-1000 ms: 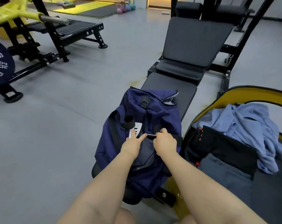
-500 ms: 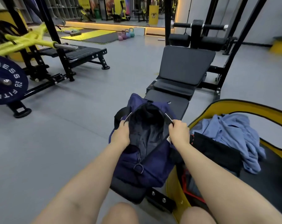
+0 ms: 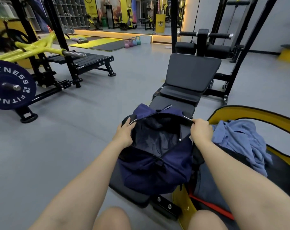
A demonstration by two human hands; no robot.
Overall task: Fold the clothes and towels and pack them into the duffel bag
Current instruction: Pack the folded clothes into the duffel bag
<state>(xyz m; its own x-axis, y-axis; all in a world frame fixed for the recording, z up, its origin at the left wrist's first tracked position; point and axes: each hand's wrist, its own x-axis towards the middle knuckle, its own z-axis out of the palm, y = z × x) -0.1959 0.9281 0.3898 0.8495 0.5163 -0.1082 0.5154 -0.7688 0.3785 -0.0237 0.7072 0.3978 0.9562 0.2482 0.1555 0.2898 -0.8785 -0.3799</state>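
Your left hand (image 3: 124,132) gripped the left edge of the bag (image 3: 155,170), fingers curled over the rim by the black strap, and your right hand (image 3: 201,130) pinched the right edge, fingers wrapped round it — between them the mouth was held wide, showing the dark lining. The bag lay on the near end of the counter (image 3: 177,105), its navy body sagging toward you, just above your knees. Just right of it stood a yellow hamper (image 3: 250,112) holding the clothes: a crumpled blue shirt (image 3: 240,143) on top, touching your right wrist, with dark cloth (image 3: 207,185) under your right forearm and a red trim (image 3: 212,206) lower down — what those darker pieces were, you could not tell from here. Off to the left a yellow barbell rig carried a navy plate (image 3: 9,85), and kettlebells (image 3: 132,42) sat on the floor by the far mats.
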